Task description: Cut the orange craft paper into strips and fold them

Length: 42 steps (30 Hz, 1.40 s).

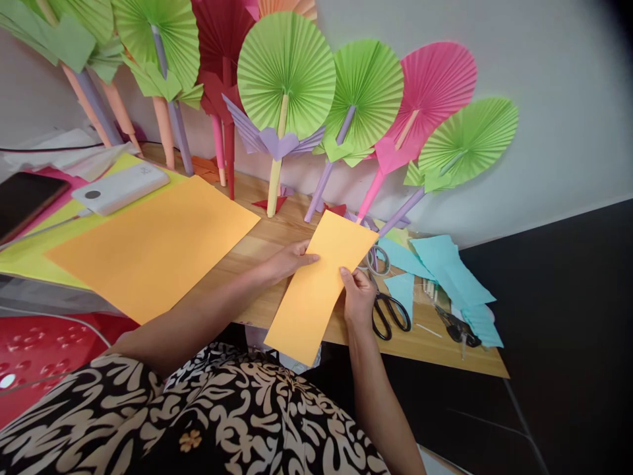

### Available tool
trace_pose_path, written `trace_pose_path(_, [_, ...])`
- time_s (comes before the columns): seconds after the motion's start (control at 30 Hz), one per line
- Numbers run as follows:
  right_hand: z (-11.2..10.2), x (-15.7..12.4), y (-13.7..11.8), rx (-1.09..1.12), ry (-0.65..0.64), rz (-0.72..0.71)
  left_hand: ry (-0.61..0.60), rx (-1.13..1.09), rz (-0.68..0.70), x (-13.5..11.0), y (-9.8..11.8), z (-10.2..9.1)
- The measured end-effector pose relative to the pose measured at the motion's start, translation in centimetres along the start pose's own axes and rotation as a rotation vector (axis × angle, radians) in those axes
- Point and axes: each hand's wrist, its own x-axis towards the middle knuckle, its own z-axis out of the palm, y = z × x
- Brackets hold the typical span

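Observation:
A long orange paper strip [316, 290] lies slanted over the front edge of the wooden table [257, 244]. My left hand [291, 258] pinches its left edge near the top, fingers closed on the paper. My right hand [359, 297] grips its right edge, thumb on top. A large orange sheet [153, 244] lies flat to the left, on top of yellow-green paper [30, 254].
Several pleated paper fans on sticks, among them a green fan [285, 72] and a pink fan [435, 82], lean against the wall. Black scissors [390, 313], teal paper scraps [448, 267], and a tape roll [378, 259] lie right. A white power bank [121, 188] and dark phone [24, 198] sit left.

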Motion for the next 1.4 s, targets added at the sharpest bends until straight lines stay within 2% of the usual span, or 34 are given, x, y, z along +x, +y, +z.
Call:
trace_pose_path(0.9, [0.24, -0.08, -0.26, 0.071, 0.024, 0.048, -0.02, 0.014, 0.009, 0.3, -0.66, -0.28])
trace_pose_path(1.3, [0.52, -0.07, 0.07, 0.257, -0.017, 0.093, 0.022, 0.029, 0.007, -0.06, -0.44, -0.05])
trace_pose_path(1.4, [0.55, 0.27, 0.3, 0.291, 0.013, 0.075, 0.018, 0.055, -0.024, -0.23, -0.38, 0.08])
